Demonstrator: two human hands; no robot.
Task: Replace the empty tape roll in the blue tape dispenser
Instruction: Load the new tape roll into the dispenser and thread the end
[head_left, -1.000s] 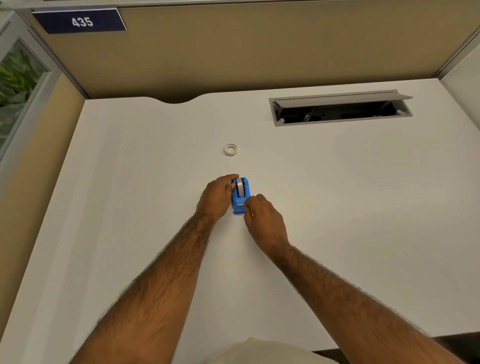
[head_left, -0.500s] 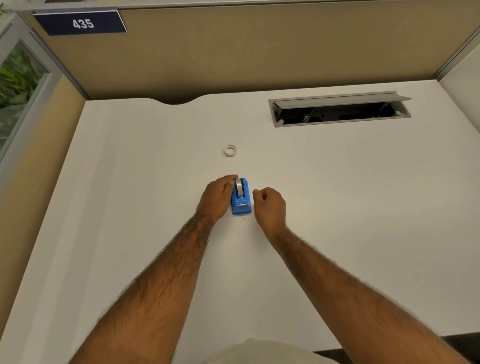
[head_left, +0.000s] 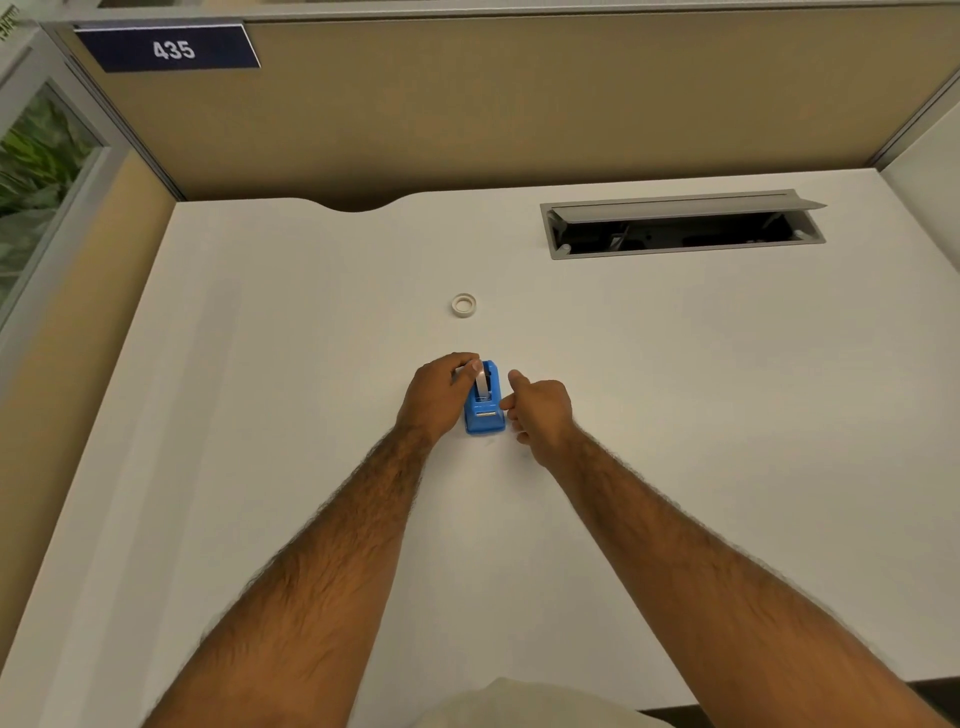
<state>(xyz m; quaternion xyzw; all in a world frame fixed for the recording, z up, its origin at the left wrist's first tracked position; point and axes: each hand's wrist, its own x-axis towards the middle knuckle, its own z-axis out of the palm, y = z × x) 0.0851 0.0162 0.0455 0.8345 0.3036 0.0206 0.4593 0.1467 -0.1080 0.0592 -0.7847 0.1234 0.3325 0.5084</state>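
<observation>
The blue tape dispenser (head_left: 485, 408) stands on the white desk (head_left: 675, 415) near the middle, with a grey tape roll (head_left: 483, 383) seated in its top. My left hand (head_left: 439, 397) grips the dispenser from its left side, thumb tip resting on the roll. My right hand (head_left: 540, 408) hovers just right of the dispenser, fingers loosely curled, holding nothing and not touching it. A small white ring, the bare tape core (head_left: 463, 304), lies flat on the desk beyond the dispenser.
An open grey cable hatch (head_left: 680, 224) is set into the desk at the back right. A tan partition wall (head_left: 519, 104) with a "435" sign (head_left: 171, 49) closes the back; a glass panel (head_left: 36, 171) stands at the left.
My right hand has left the dispenser's front end and moved to the right, away from it. My left hand has stayed on the dispenser.
</observation>
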